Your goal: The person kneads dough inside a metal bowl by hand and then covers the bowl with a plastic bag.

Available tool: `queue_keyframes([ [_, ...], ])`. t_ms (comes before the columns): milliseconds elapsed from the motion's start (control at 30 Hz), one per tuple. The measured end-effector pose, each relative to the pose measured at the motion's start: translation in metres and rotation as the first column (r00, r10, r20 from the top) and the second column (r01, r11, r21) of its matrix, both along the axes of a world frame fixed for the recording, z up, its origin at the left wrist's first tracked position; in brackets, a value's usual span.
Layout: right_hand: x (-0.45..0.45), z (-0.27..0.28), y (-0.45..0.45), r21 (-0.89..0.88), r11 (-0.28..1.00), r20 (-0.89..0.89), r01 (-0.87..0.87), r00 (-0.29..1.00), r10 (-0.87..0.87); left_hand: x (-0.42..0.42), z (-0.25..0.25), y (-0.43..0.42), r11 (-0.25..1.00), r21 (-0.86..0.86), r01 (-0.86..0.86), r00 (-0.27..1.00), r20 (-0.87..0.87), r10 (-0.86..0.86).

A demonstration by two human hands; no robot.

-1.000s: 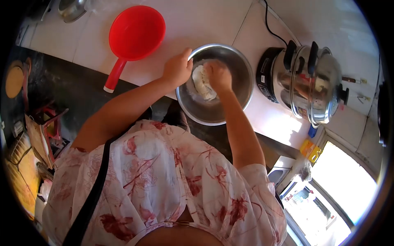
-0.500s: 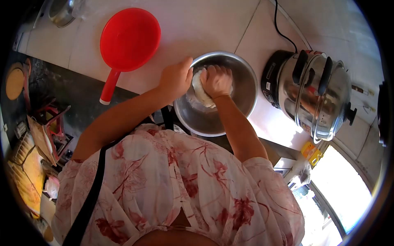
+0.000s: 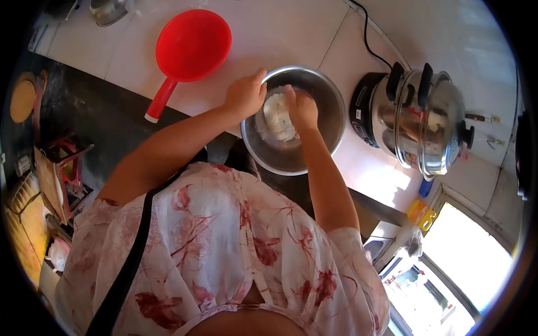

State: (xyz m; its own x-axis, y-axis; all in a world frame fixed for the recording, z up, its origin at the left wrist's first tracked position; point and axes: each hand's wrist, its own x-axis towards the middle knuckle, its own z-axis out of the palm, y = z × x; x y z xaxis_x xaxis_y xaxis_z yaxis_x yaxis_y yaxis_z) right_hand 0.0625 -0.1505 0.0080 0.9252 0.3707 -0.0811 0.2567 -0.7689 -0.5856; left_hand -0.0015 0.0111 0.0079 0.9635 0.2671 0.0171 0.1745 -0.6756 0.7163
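Clasping the far left rim of the metal bowl (image 3: 325,133) with the left hand (image 3: 245,96), just as half a second ago, in a narrow grip over the edge. Holding the right hand (image 3: 304,111) inside the bowl, against the right side of the pale dough (image 3: 277,116); cannot tell how wide or narrow the grip, with most fingers hidden. Spread over much of the dough half a second ago; now drawn to its side, baring most of a rough, lumpy top. Still lying inside the bowl, left of its middle. Leaving a red dipper (image 3: 193,45) on the table (image 3: 274,33), left of the bowl and well apart, and a steel pot (image 3: 384,112) just beside the bowl on its right, both as before.
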Motion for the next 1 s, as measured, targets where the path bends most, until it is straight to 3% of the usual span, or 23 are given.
queue_keyframes([
  [33,-0.005,0.014,-0.004,-0.118,0.992,-0.076,0.033,0.996,-0.042,0.002,0.000,0.000,1.000,-0.006,0.004,1.000,0.006,-0.004],
  [67,-0.012,0.026,-0.002,-0.124,0.991,-0.075,0.040,0.996,-0.049,0.002,-0.001,0.000,1.000,-0.014,0.011,1.000,0.011,-0.011],
  [133,-0.027,0.040,0.012,-0.343,0.932,-0.086,0.119,0.984,-0.158,0.000,-0.001,0.001,0.999,-0.018,0.027,1.000,0.015,-0.027],
  [200,-0.046,0.010,0.008,-0.301,0.953,0.240,0.008,0.969,0.067,0.003,0.000,0.001,1.000,-0.005,0.025,0.999,-0.034,-0.026],
  [267,-0.066,0.005,0.013,-0.378,0.926,0.338,0.011,0.932,0.127,0.003,-0.003,0.000,0.999,-0.035,0.014,1.000,0.004,-0.014],
  [367,-0.081,-0.007,0.017,-0.345,0.939,0.423,0.012,0.894,0.144,0.003,-0.003,0.001,0.997,-0.077,0.021,0.999,0.040,-0.018],
  [500,-0.051,-0.017,0.017,-0.263,0.959,0.357,-0.108,0.912,0.201,-0.001,-0.004,0.001,0.993,-0.113,0.030,0.998,0.056,-0.024],
  [733,-0.018,-0.024,0.016,-0.224,0.953,0.352,-0.203,0.895,0.274,-0.002,0.001,0.007,0.988,-0.117,0.097,0.995,0.016,-0.096],
  [867,-0.002,-0.035,0.013,-0.247,0.931,0.259,-0.269,0.908,0.331,-0.002,0.005,0.007,0.984,-0.143,0.103,0.994,-0.015,-0.107],
  [1000,0.009,-0.038,0.015,-0.194,0.945,0.237,-0.263,0.922,0.305,-0.002,0.003,0.006,0.980,-0.174,0.096,0.995,0.003,-0.097],
])
